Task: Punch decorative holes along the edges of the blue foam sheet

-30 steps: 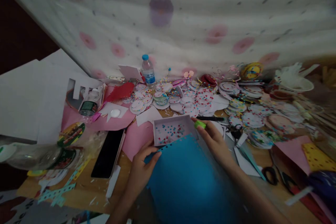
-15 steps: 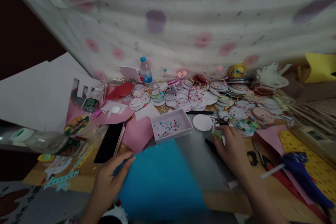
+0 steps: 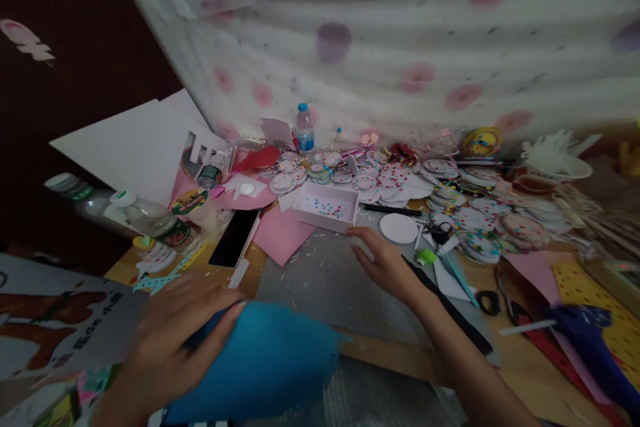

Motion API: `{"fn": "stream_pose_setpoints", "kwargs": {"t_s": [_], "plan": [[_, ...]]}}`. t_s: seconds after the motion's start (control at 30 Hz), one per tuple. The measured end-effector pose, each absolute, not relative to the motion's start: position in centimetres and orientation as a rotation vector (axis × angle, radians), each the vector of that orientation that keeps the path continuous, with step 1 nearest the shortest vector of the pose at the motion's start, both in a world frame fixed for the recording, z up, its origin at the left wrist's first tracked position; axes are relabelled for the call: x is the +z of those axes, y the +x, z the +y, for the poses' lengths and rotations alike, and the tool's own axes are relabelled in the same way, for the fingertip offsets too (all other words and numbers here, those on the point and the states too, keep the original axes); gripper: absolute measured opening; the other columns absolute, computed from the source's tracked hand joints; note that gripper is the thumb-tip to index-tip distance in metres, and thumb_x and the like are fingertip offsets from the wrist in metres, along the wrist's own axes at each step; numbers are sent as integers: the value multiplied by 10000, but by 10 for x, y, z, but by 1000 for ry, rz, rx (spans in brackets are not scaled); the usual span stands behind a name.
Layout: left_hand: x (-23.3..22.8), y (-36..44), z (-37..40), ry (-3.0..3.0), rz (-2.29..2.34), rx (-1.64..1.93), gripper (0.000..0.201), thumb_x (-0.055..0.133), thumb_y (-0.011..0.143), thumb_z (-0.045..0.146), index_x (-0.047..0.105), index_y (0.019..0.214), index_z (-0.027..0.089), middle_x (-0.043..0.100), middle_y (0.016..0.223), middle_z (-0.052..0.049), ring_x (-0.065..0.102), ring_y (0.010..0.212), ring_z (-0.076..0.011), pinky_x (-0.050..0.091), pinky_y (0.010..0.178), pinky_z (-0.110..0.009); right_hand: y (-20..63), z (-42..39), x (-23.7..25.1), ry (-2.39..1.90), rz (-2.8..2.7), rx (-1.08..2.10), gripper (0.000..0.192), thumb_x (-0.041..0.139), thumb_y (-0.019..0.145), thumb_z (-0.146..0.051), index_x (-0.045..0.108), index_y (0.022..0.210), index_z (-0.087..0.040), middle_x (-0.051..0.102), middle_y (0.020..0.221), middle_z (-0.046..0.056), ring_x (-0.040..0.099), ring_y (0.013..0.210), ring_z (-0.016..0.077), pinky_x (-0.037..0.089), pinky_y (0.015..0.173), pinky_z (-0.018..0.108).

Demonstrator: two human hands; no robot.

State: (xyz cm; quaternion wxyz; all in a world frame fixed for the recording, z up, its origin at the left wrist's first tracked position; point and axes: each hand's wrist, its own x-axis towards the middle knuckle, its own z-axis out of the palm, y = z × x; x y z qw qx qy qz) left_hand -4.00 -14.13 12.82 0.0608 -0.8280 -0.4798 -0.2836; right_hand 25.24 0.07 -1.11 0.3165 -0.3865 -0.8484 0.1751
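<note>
Behind the table (image 3: 310, 280) a white curtain with pink and purple blotches (image 3: 400, 47) was hung, and the wooden top was crowded with craft scraps. The blue sheet (image 3: 270, 360) was held low at the near left edge, gripped by the left hand (image 3: 170, 340) with the fingers closed over its upper corner. The right hand (image 3: 385, 263) was spread flat, holding nothing, just short of the white tray of punched dots (image 3: 327, 207). Many confetti-covered paper discs (image 3: 390, 180) were already piled at the back, so much of the decorating appeared done. One plain white disc (image 3: 399, 228) lay bare beside the green punch (image 3: 427, 256), and the blue sheet seemed largely unused.
</note>
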Motion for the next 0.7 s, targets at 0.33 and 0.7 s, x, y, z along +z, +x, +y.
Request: {"fn": "stream_pose_setpoints", "kwargs": {"t_s": [0.33,0.7], "plan": [[38,26,-2,-2943,-1265,-393,230,467,953,314,650,892,188,691,856,-28,628,843,-181,450,800,-331,361,-87,-69,-1692,-2082,-38,344,495,890,-391,571,1105,-133,578,1030,155,561,882,301,490,767,466],[-30,71,-49,-2672,-1745,-472,738,445,908,531,222,1478,119,178,1554,-212,168,1422,-383,257,1090,-558,361,-82,-59,-1705,-1717,401,351,476,903,-355,505,1212,-191,591,1021,108,592,908,244,508,801,410]]}}
